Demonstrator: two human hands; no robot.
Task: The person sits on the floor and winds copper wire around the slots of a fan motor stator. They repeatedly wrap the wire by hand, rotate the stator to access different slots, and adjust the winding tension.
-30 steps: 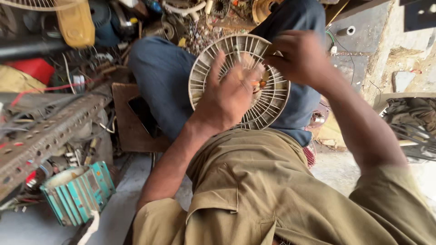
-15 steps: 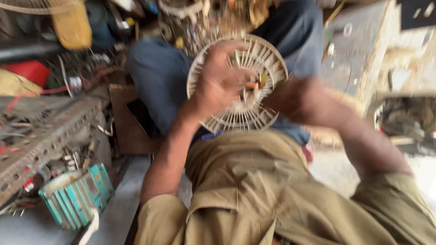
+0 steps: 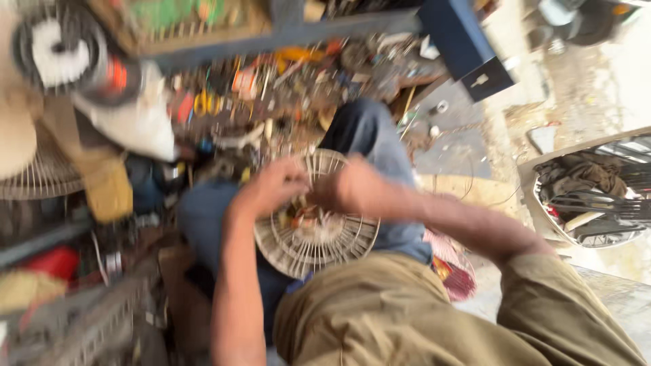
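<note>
We are gripping the round fan grille (image 3: 319, 252) on our lap, left hand (image 3: 274, 186) and right hand (image 3: 352, 186) both closed on its hub, risking snapping thin ribs or snagging fingers.

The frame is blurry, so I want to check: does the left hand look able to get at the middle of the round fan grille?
Probably yes: the left hand already lies on the fan grille in the lap, nothing between.

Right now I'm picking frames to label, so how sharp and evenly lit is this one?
Head view: motion blur smears everything; both the left hand and right hand on the round fan grille are soft; the clutter behind is streaked; daylight washes out the ground at upper right.
</note>
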